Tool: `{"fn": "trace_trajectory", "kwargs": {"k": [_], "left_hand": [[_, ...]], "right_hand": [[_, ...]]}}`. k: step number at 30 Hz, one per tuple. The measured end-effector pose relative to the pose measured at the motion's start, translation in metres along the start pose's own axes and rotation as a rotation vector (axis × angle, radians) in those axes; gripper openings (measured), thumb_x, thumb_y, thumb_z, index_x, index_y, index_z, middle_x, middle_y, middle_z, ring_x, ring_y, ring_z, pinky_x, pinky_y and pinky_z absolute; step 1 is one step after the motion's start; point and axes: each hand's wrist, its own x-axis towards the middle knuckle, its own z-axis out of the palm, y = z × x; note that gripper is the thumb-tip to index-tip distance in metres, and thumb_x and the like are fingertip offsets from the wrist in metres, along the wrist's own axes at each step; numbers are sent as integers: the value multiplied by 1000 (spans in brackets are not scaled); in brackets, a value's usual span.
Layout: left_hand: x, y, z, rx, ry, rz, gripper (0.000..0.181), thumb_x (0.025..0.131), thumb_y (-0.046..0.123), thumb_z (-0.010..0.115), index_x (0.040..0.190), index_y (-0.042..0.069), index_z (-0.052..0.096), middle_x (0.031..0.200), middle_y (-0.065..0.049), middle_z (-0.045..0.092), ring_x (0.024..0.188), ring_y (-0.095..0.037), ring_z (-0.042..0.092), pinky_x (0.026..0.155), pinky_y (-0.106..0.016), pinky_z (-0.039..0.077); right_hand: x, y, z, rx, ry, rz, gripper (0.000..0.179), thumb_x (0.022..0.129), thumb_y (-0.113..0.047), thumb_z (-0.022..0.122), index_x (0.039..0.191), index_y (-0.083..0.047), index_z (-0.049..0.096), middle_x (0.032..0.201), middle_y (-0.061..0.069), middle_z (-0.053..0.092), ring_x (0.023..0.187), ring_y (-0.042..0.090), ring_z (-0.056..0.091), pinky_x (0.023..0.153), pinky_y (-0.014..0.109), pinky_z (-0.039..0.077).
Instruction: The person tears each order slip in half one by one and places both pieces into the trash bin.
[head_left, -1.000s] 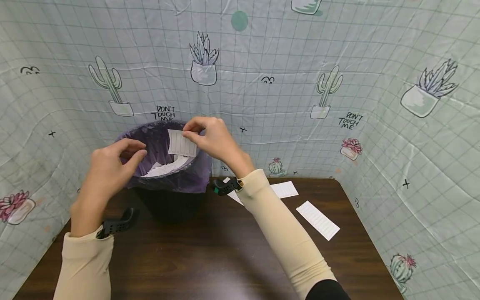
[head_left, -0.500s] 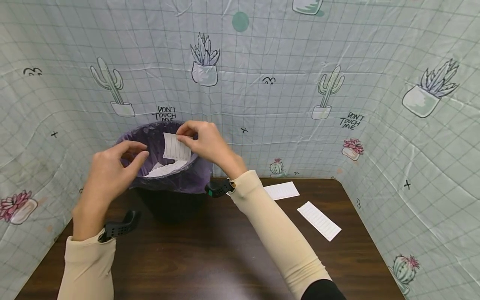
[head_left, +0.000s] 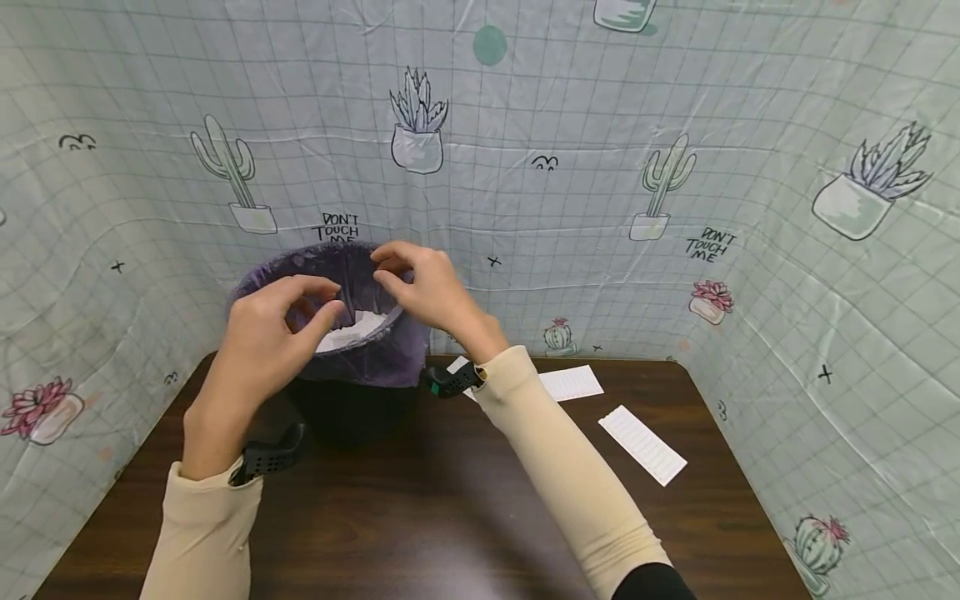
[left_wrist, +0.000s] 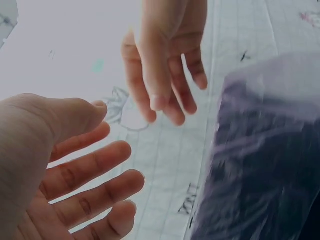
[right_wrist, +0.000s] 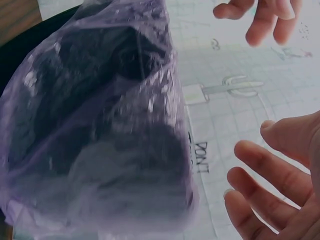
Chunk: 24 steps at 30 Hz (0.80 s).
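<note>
Over the mouth of a dark trash bin (head_left: pixel 352 412) lined with a purple plastic bag (head_left: pixel 375 362), both hands hover with nothing in them. My left hand (head_left: pixel 273 333) is above the front left of the rim, its fingers loosely bent and apart from the thumb. Above the right rim is my right hand (head_left: pixel 423 287), with a gap between thumb and fingers. White paper pieces (head_left: pixel 356 329) lie inside the bin. In the left wrist view the left fingers (left_wrist: pixel 95 195) are spread, holding nothing. The right wrist view likewise shows bare right fingers (right_wrist: pixel 265 195).
Right of the bin, white lined paper strips (head_left: pixel 642 444) lie on the brown wooden table (head_left: pixel 450 517). Another strip (head_left: pixel 572 383) is partly behind the right sleeve. A cactus-print cloth (head_left: pixel 510 200) surrounds the table's back and sides.
The lined paper piece that the right hand pinched has been let go over the bin and is out of its fingers. The left hand has moved right, over the bin's mouth.
</note>
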Motion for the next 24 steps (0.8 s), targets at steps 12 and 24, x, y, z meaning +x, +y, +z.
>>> {"fn": "trace_trajectory", "kwargs": {"k": [12,24], "left_hand": [[-2,26,31,-172,-66,-4,21,93,2,73,114,1,73,106,-14,75,85,-26,72,73,-45,61],[-22,37,63,-357,-158,-40,23,94,5,74,117,4,72,107,-9,75,93,-21,73,80,-39,61]], "right_hand": [[-36,56,-22,10,145,36,32,101,-13,67,132,-5,65,119,15,73,113,27,69,87,38,58],[-86,125,5,22,178,218,32,98,-15,69,128,-4,67,117,18,73,112,31,69,88,45,58]]}}
